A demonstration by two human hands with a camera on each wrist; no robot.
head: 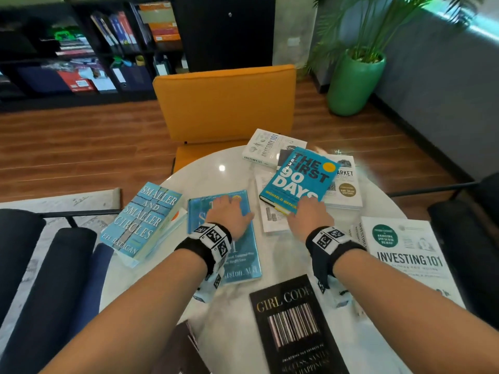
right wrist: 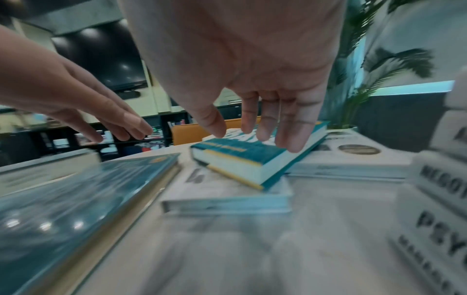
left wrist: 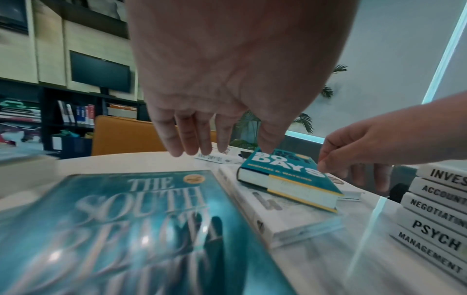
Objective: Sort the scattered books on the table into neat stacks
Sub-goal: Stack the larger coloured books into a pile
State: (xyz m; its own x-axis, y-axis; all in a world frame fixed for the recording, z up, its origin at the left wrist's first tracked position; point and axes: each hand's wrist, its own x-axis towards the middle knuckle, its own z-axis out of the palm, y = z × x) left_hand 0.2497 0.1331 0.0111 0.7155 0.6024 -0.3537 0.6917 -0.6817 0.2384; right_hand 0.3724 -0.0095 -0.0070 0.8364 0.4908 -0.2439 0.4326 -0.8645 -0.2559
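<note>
Orange chair [head: 225, 103] behind table; potted palm [head: 356, 79]; bookshelf [head: 81, 47].

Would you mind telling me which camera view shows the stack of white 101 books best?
The left wrist view: the stack of white 101 books shows five readable spines. The head view shows only its top cover, Investing 101; the right wrist view shows blurred spines.

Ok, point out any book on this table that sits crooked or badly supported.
The thick teal hardcover "The First 90 Days" lies skewed across two thin white paperbacks, bridging them at an angle. The right hand reaches over its near corner. The pale blue "Smaller and Smaller Circles" paperback also sits tilted.
</note>
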